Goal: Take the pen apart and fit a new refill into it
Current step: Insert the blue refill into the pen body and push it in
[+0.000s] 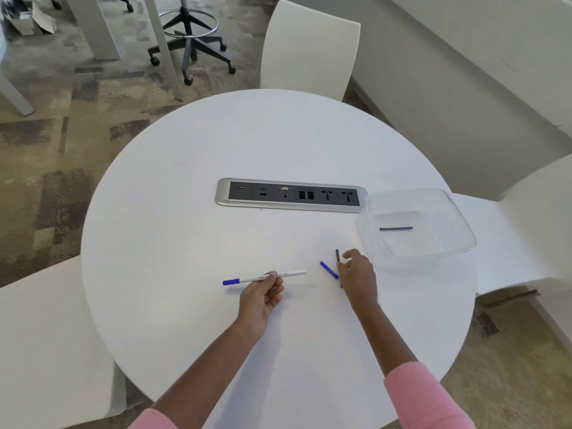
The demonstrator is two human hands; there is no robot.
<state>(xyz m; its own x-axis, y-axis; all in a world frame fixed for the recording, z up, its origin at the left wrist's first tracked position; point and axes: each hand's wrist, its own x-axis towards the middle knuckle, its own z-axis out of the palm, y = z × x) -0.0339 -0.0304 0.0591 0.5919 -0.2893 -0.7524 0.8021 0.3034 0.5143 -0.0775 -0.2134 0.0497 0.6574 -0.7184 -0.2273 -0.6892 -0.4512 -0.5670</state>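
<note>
Left hand (260, 300) fingers grip white pen barrel (291, 273). Right hand (359, 274) fingers pinch dark refill (337, 256), its middle hidden; blue piece (328, 269) lies beside, on desk (185, 212).

A round white tabletop (185, 212) fills the view. The left hand (260, 300) pinches a white pen barrel (291, 273) lying crosswise, its blue cap (231, 282) pointing left. To the right, the right hand (359, 274) curls its fingers round a thin dark refill (337, 256), just beside a short blue piece (328, 269). Farther right, a clear plastic container (464, 230) holds a dark blue stick (396, 228). A socket panel (291, 196) sits mid-tabletop, with a white chair (309, 48) at the far side.
</note>
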